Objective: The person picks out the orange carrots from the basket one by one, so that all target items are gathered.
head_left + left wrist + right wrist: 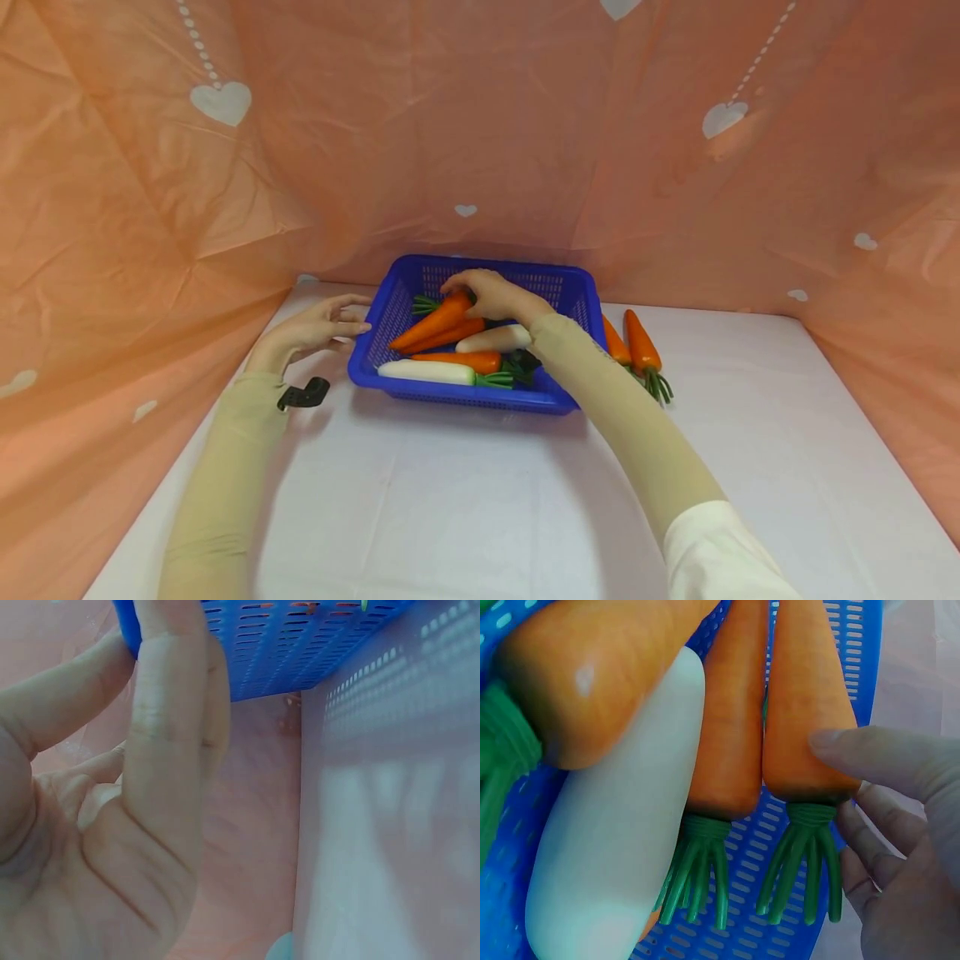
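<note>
Mid-frame, a carrot (437,322) in the blue basket (450,391) is pinched by the right hand (489,295), its fingertips except the thumb's hidden behind it. The left hand (318,323) spreads its fingers at the basket's left rim; the right sleeve (626,417) partly covers an outer carrot (614,342), centre right.

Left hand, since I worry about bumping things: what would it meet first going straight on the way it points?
The left hand would likely meet the blue basket first; it seems right against its side, though exact contact is unclear.
</note>
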Demonstrator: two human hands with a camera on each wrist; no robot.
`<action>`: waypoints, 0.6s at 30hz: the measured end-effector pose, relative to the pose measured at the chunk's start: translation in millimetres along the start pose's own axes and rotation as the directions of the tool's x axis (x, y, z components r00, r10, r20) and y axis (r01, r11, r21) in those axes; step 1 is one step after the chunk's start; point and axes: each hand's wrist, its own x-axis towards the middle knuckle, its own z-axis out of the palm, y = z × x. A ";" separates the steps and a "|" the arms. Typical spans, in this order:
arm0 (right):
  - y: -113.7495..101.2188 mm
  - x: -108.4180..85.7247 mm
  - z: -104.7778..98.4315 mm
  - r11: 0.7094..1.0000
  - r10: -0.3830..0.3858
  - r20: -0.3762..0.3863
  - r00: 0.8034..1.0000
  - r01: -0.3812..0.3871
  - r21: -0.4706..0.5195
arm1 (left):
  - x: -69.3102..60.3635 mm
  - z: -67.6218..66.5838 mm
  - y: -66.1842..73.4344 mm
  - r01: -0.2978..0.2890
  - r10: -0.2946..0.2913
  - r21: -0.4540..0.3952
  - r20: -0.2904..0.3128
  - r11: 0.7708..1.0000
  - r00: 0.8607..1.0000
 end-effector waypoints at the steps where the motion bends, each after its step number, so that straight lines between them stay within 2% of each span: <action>1: -0.3 0.0 -0.1 1.000 0.001 0.003 1.000 -0.001 -0.008 | 0.2 -0.1 0.2 0.002 -0.002 0.001 -0.001 1.000 1.000; 8: -1.0 -4.9 0.1 0.999 0.048 0.039 0.998 -0.048 0.018 | 2.5 0.1 0.6 -0.020 0.021 -0.016 0.014 1.000 1.000; 14: 0.5 -17.1 -0.6 0.991 0.072 0.038 0.997 -0.076 0.109 | 2.9 -0.2 -1.3 -0.048 0.048 -0.034 0.008 0.998 0.999; 18: -0.7 -22.4 -1.8 0.992 0.079 0.046 0.996 -0.083 0.093 | -0.1 -0.7 -2.6 -0.043 0.043 -0.023 0.013 0.999 0.999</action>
